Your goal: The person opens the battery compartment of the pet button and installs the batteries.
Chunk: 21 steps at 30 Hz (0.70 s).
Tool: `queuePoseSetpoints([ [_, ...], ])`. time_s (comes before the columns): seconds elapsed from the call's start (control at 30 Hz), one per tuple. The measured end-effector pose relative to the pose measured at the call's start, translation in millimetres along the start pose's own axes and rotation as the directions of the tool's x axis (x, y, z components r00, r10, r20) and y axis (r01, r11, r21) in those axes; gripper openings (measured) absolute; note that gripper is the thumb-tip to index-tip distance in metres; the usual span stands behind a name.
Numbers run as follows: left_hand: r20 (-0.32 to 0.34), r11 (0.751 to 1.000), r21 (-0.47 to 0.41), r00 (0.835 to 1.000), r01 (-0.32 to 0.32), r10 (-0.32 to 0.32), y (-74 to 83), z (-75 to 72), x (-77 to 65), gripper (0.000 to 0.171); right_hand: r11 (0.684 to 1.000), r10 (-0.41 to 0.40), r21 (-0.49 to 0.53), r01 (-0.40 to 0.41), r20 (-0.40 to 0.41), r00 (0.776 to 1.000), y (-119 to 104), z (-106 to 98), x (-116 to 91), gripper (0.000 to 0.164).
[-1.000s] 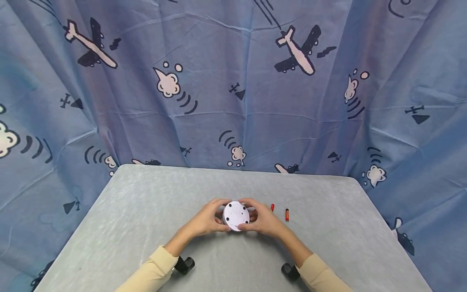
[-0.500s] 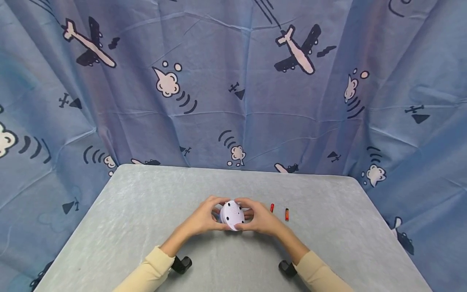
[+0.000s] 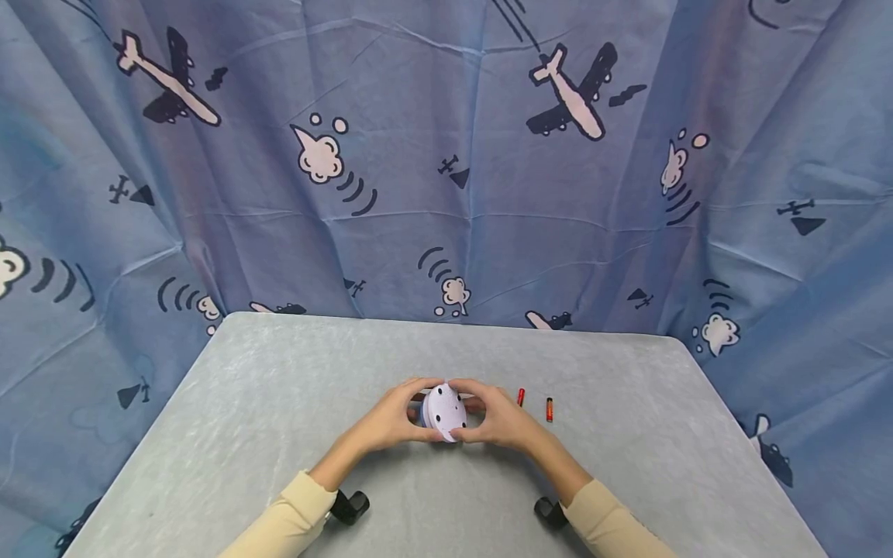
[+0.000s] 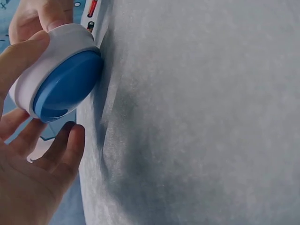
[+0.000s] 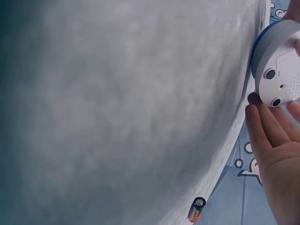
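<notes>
- Batteries (image 3: 549, 410) lie at three o'clock from the round device (image 3: 444, 412), beyond your right hand (image 3: 499, 418).
- Both your hands grip it, left hand (image 3: 392, 418) at nine.
- Blue curtain (image 3: 398, 263) hangs at twelve, behind your grey table (image 3: 279, 403).

No lettering, brand or number can be read. On the right side of the table, the wrappers of the left battery (image 3: 520, 397) and the right battery (image 3: 549, 410) are too small to make out; the right wrist view shows blurred orange print on one wrapper. Any small marks on the underside of the round gadget (image 5: 276, 86) are illegible.
</notes>
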State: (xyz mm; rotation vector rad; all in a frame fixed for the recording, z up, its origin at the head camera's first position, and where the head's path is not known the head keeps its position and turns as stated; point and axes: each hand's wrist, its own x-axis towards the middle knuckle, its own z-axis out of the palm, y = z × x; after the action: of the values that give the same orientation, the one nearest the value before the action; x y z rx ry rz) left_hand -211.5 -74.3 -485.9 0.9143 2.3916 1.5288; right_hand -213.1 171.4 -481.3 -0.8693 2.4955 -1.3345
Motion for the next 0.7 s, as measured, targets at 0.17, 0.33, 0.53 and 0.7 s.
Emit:
queuePoseSetpoints([
  [0.17,0.012,1.000,0.003,1.000,0.009,-0.009,0.1,-1.1,1.1,0.078,0.996,-0.040,-0.084,0.039,-0.010,0.999,-0.9,0.2,0.6,0.074],
  [0.33,0.014,1.000,-0.008,1.000,0.012,-0.012,-0.8,-1.4,2.1,0.078,0.995,-0.062,-0.074,0.062,0.005,0.998,-1.3,0.4,2.6,0.075],
  [0.53,0.009,1.000,-0.007,1.000,-0.003,0.003,0.0,0.1,4.4,0.077,0.998,-0.055,-0.039,0.056,0.010,0.998,0.2,-0.2,3.2,0.075],
  [0.7,0.002,1.000,-0.003,1.000,-0.013,0.013,1.7,3.4,6.5,0.076,0.995,-0.070,-0.070,0.071,0.015,0.997,0.6,-0.1,4.0,0.075],
])
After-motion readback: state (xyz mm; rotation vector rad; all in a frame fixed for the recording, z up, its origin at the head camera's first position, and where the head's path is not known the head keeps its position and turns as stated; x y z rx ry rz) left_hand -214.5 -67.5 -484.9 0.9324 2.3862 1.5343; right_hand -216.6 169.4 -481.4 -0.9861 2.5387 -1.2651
